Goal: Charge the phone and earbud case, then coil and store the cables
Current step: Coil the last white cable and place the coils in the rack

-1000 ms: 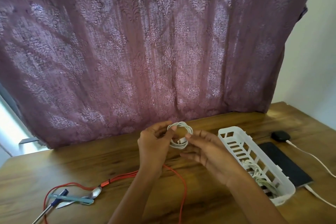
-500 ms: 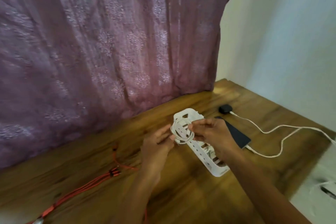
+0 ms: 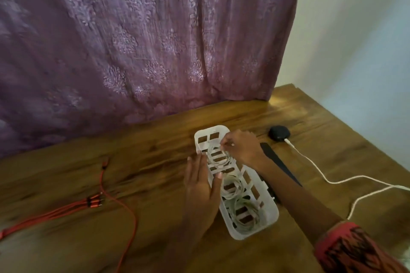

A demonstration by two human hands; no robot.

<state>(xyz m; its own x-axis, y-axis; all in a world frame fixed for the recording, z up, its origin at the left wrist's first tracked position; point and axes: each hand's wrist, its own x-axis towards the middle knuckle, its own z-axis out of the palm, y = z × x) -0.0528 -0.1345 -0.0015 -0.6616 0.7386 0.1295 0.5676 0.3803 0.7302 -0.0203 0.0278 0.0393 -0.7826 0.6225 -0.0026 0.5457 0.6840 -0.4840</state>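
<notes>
A white slotted basket (image 3: 269, 208) lies lengthwise on the wooden table. My right hand (image 3: 241, 147) pinches a coiled white cable (image 3: 218, 158) low inside the basket's far end. Flat and with fingers apart, my left hand (image 3: 200, 184) rests against the basket's left rim. Two more white coils (image 3: 235, 186) (image 3: 247, 215) lie nearer in the basket. A black earbud case (image 3: 279, 133) sits to the right with a white cable (image 3: 319, 170) plugged in. The dark phone (image 3: 279, 164) shows partly behind my right forearm.
An orange multi-head cable (image 3: 104, 197) lies loose across the left of the table. A purple patterned curtain (image 3: 133, 40) hangs behind the table. The table's right edge (image 3: 363, 135) runs close to a pale wall.
The coil went from held up between both hands down into the basket's far end. My left hand let go of it and now lies flat by the rim. The view swung right.
</notes>
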